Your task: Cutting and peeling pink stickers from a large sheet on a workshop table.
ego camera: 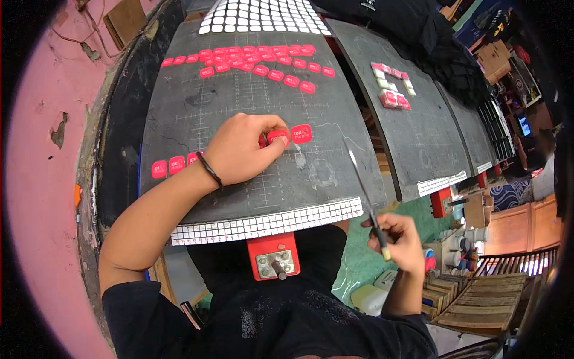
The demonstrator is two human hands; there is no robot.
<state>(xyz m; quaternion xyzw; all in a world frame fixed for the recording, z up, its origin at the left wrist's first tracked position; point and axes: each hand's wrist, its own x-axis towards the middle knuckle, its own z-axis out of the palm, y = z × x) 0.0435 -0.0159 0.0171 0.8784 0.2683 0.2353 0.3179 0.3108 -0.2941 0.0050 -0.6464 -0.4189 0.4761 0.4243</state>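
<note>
My left hand (237, 146) reaches over a grey marked board (233, 193) and holds a small pink-red square label (275, 136) between thumb and fingers. Another label is partly hidden under those fingers. Just right of them lies one label (301, 133) with white writing. Three more sit in a row at the left, the nearest label to the edge (159, 169) in full sight and the last partly covered by my wrist. My right hand (403, 242), off the board's front right corner, grips a long thin metal tool (362, 179) by its dark handle; its exact kind is unclear.
Many pink-red labels (251, 56) are spread across the board's far part, some overlapping. A white-squared sheet (264, 18) covers its far end. On the neighbouring board (399, 148) stand small label stacks (395, 99). Black cloth (430, 40) lies beyond; a pink wall (45, 179) flanks the left.
</note>
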